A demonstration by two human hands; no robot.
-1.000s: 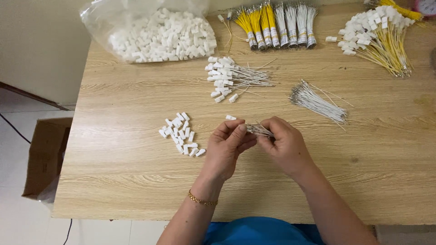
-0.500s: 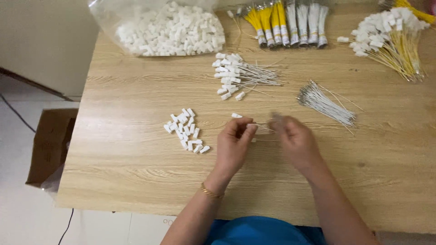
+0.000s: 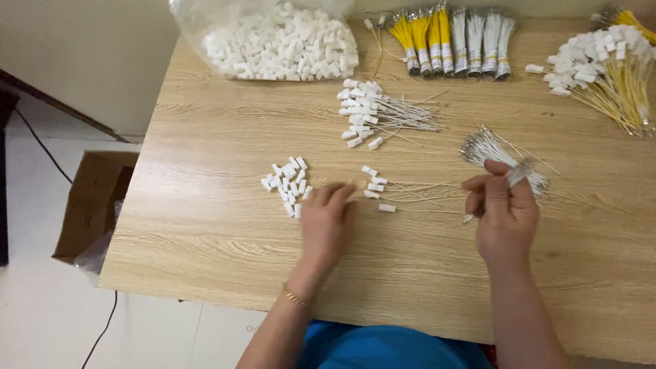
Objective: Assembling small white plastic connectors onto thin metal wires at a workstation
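A worker's left hand (image 3: 326,222) lies low and loosely spread over the wooden bench (image 3: 205,225), fingertips just beside a small cluster of white plastic connectors (image 3: 287,184) and holding nothing that can be seen. The right hand (image 3: 504,212) is raised with its fingers pinched around a thin white wire (image 3: 517,174), close to a loose bundle of white wires (image 3: 502,154) fanned on the bench.

Between the two hands, a few finished leads (image 3: 403,195), white caps on fine wires, rest on the wood to the right of the connector cluster.

By the look of it, the step in hand is fetching parts: one hand going for a cap, the other for a wire. Joining them would call for bringing the wire's bare end squarely into the cap's opening, a fine alignment.

Beyond the cluster, toward the far edge, lie a larger pile of capped white leads (image 3: 372,113), a clear bag of white connectors (image 3: 280,41), bound bunches of yellow and white wires (image 3: 454,34) and, far right, a heap of capped yellow leads (image 3: 605,72). A cardboard box (image 3: 89,205) sits on the floor left of the bench.
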